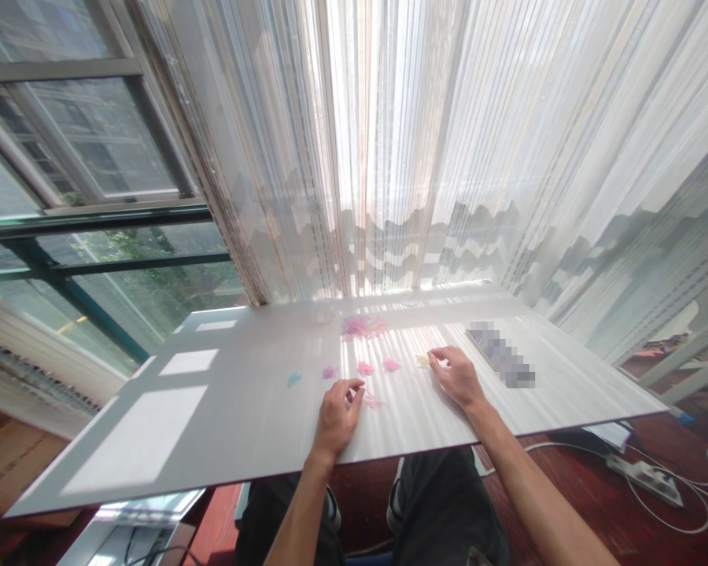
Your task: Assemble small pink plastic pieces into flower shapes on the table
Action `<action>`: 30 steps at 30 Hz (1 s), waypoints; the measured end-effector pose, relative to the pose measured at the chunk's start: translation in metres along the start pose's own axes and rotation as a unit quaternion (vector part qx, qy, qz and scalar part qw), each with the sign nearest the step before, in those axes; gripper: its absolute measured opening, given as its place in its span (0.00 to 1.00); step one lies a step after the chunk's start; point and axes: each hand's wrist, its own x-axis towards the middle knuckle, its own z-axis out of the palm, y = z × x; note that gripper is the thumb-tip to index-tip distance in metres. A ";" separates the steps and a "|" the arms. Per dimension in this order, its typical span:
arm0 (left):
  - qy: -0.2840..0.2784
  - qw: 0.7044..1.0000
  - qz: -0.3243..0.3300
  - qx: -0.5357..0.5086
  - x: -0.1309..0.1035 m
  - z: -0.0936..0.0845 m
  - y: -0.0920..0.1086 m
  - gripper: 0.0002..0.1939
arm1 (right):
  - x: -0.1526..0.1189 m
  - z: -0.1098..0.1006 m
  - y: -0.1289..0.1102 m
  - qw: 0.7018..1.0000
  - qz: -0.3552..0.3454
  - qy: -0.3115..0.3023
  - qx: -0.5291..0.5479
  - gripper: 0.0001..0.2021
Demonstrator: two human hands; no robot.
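The right hand (454,375) is at the small yellow pile (422,361), the left hand (338,414) beside loose pink strands (374,401); I cannot tell whether either grips anything.

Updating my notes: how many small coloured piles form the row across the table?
5: from left, teal pile, purple pile, darker pink pile, lighter pink pile, and yellow pile, perhaps partly hidden by the right hand.

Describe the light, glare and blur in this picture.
Head view: backlight washes out the sheer curtain; bright patches lie on the left of the white table; striped light falls around the large pink pile; pixelation hides most of an object beyond the right hand.
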 end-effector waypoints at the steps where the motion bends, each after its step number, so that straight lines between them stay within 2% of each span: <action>1: 0.006 1.000 -0.005 -0.013 0.000 0.000 -0.001 0.09 | 0.000 0.000 -0.004 1.000 -0.011 -0.003 0.002 0.10; 6: 0.018 0.998 -0.022 -0.048 0.001 0.001 -0.002 0.10 | -0.004 0.003 -0.040 0.991 -0.113 -0.055 0.033 0.07; 9: 0.020 0.998 -0.029 -0.059 0.001 -0.001 0.000 0.10 | -0.010 0.011 -0.067 0.979 -0.150 -0.108 0.081 0.05; 13: 0.013 0.998 -0.022 -0.065 0.002 -0.003 0.002 0.10 | -0.018 0.025 -0.090 0.966 -0.161 -0.158 0.128 0.10; 19: -0.013 0.998 -0.017 -0.065 0.001 -0.002 0.000 0.09 | -0.026 0.038 -0.095 0.965 -0.157 -0.162 0.131 0.10; 25: -0.023 0.998 -0.018 -0.061 0.000 -0.001 -0.001 0.09 | -0.029 0.037 -0.093 0.964 -0.155 -0.162 0.143 0.05; 30: -0.022 0.997 -0.017 -0.066 0.000 -0.002 0.000 0.08 | -0.029 0.036 -0.094 0.967 -0.121 -0.165 0.153 0.06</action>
